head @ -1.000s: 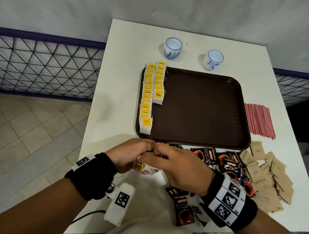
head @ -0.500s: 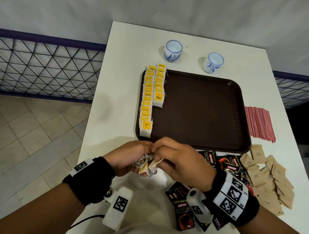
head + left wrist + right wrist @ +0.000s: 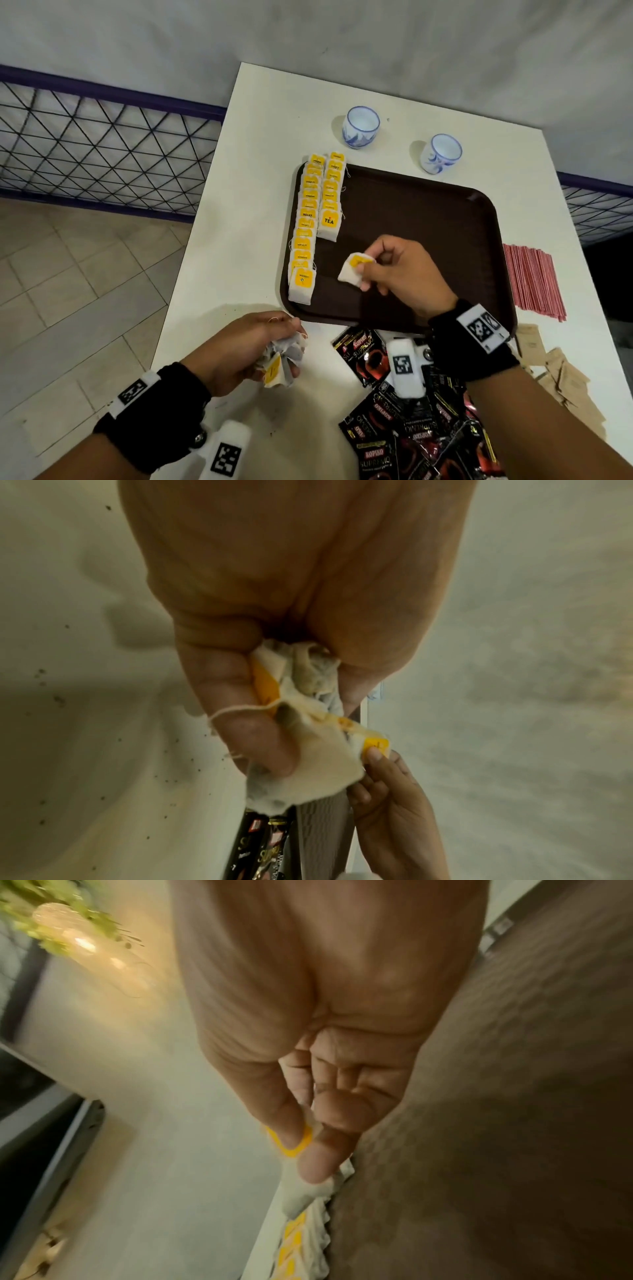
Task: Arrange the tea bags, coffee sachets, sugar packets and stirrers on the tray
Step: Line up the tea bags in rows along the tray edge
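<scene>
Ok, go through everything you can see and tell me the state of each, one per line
left hand: grips a bunch of tea bags, off the tray
right hand: pinches a single tea bag over the tray
tray: two tea bag rows along its left edge, rest bare
cups: upright
stirrers: on the table
coffee sachets: piled on the table
sugar packets: on the table

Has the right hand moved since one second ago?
Yes. The right hand went from the table edge forward over the brown tray, pinching one tea bag.
</scene>
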Demonstrator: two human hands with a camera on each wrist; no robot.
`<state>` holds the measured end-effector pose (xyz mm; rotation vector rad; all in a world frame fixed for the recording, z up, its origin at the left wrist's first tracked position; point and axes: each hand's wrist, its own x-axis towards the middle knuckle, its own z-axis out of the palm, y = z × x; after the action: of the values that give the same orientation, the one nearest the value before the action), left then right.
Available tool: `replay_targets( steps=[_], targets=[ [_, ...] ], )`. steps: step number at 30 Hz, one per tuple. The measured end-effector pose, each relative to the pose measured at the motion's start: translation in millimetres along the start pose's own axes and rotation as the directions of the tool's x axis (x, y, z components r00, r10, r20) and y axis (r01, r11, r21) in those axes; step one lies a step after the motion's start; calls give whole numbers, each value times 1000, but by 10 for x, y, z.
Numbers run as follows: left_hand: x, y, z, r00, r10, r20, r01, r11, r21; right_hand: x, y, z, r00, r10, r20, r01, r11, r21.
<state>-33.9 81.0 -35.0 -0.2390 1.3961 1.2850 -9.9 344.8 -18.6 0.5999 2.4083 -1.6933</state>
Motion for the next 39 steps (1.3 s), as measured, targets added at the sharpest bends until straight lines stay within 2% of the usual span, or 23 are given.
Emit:
replay_targets(
  steps=[7, 11, 14, 18, 29, 39],
  targets=[
    [15, 11, -79, 998, 60, 36, -58, 997, -54, 466, -34, 67, 993, 113, 13, -114, 982, 152],
    [49, 6, -122, 996, 86, 12, -85, 996, -31, 577, -139, 82, 990, 135, 31, -138, 987, 82],
    [65, 6, -160, 996, 88, -14, -89, 995, -41, 593, -262, 17, 995, 100, 17, -100, 995, -28],
    [83, 3, -187, 995, 98, -8, -98, 994, -54, 565, -344, -63, 990, 103, 100, -87, 983, -159],
    [94, -27, -176, 993, 119, -1, -119, 992, -30, 757, -279, 121, 942, 256, 216, -245, 966, -77],
    [116, -60, -178, 992, 126, -13, -126, 992, -6, 913, -265, 248, 949, 287, 130, -278, 957, -82]
  ],
)
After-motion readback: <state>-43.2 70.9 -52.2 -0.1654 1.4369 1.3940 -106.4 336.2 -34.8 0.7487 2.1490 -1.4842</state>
